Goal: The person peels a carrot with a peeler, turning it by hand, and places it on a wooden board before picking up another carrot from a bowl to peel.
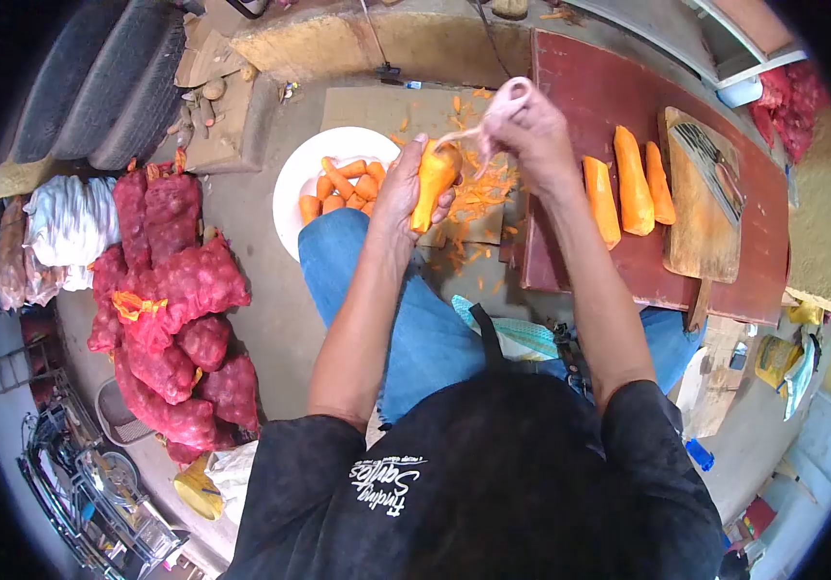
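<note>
My left hand [398,198] is closed around a thick peeled carrot [432,193], its wide end up and its narrow end pointing toward my lap. In my right hand [536,145] is a pale pink peeler [510,99] with a looped end. The peeler's thin front part reaches to the top of the carrot. Below and behind both hands, orange peelings [473,198] lie scattered over flattened cardboard. Left of my left hand, a white basin [290,184] holds several carrots [340,182].
On the red board [570,106] at right lie several large peeled carrots [634,184] and a wooden chopping board [700,246] with a knife [710,169] on it. Red net sacks [169,319] are piled at left. Tyres [106,77] stand at the back left.
</note>
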Motion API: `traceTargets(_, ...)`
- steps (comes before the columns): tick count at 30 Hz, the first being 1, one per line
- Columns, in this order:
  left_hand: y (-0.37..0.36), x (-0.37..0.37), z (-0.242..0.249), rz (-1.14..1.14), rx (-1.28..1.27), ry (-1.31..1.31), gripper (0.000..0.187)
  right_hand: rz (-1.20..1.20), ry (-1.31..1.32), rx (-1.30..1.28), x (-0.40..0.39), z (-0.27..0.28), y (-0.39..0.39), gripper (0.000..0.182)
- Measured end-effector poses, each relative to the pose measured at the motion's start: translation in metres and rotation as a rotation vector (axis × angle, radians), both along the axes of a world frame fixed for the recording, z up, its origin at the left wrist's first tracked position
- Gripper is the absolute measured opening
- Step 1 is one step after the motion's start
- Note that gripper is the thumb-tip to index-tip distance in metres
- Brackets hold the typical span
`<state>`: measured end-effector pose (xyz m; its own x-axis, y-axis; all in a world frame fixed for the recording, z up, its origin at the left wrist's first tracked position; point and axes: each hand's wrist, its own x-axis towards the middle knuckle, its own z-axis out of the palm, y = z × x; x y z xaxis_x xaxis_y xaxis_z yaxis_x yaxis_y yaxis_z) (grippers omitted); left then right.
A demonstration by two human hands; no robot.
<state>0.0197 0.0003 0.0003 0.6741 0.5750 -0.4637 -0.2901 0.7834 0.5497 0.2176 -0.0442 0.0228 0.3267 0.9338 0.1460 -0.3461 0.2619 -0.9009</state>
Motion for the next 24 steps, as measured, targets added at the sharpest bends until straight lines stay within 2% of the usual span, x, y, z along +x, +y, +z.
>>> traceTargets(1, -0.001, -0.002, 0.0, -0.001, -0.035, -0.001, 0.049, -0.013, 0.044, -0.009, 0.01, -0.008, 0.003, 0.02)
traceTargets(2, -0.002, -0.004, -0.001, 0.004, -0.034, -0.042, 0.049, -0.166, 0.031, -0.102, 0.023, -0.016, 0.01, 0.021)
traceTargets(3, -0.004, -0.008, -0.001, 0.009, -0.016, -0.038, 0.049, -0.109, 0.116, -0.062, 0.03, -0.008, 0.006, 0.022)
traceTargets(5, -0.003, -0.007, 0.0, 0.009, 0.03, -0.045, 0.049, -0.087, 0.057, -0.035, 0.026, 0.0, 0.003, 0.021)
traceTargets(8, -0.002, -0.004, -0.003, -0.008, 0.024, -0.101, 0.048, 0.072, 0.058, -0.056, -0.014, 0.026, -0.01, 0.023)
traceTargets(11, -0.001, 0.004, -0.005, -0.013, 0.026, 0.041, 0.047, 0.0, 0.127, -0.167, 0.006, -0.002, 0.0, 0.021)
traceTargets(12, -0.001, 0.003, -0.004, -0.031, 0.06, 0.051, 0.057, -0.002, 0.162, -0.121, 0.003, -0.003, 0.002, 0.017)
traceTargets(18, -0.003, -0.002, -0.003, -0.044, 0.1, 0.001, 0.056, 0.041, 0.392, -0.223, 0.001, -0.016, 0.0, 0.013)
traceTargets(21, -0.001, -0.001, -0.005, -0.044, 0.058, -0.008, 0.044, -0.041, 0.485, -0.232, -0.005, -0.024, 0.002, 0.013)
traceTargets(24, -0.004, -0.003, 0.001, -0.032, 0.025, 0.008, 0.045, -0.035, 0.293, -0.119, 0.004, -0.02, 0.0, 0.015)
